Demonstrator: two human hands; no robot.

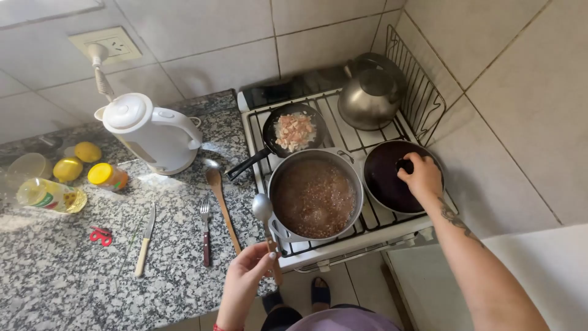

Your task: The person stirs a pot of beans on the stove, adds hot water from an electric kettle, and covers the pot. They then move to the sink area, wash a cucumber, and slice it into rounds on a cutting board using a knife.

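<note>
Stovetop seen from above. The right hand (419,176) closes on the knob (404,165) of a dark lid (386,184), which sits over the front right burner just beside the pot (314,197) of brown, bubbling stew. The left hand (248,270) grips a metal spoon (264,211) by its handle — bowl raised at the pot's near rim, within reach of the stew. A wooden spoon (222,205) and fork (206,230) lie on the granite counter (73,276).

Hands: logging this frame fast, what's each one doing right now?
Left hand: closed on the metal spoon handle.
Right hand: closed on the dark lid knob.
</note>
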